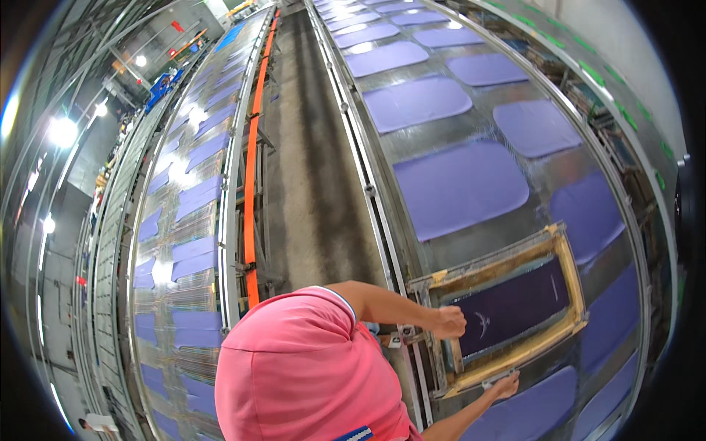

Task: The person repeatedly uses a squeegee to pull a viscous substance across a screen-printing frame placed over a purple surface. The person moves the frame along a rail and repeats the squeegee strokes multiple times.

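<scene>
A wooden-framed printing screen lies over the table at lower right, with a dark purple mesh area bearing small pale marks. My left hand is closed at the screen's left end. It grips the top of a narrow upright strip that looks like a squeegee; the fingers partly hide it. Along the near side of the frame, my right hand is closed at the rail, beside a small metal fitting. Purple fabric pieces lie around the screen, one just beyond it and another nearer me.
The long printing table has a metal edge rail. Across a narrow aisle runs a second table with purple pieces, bordered by an orange strip. At lower left, part of another person shows.
</scene>
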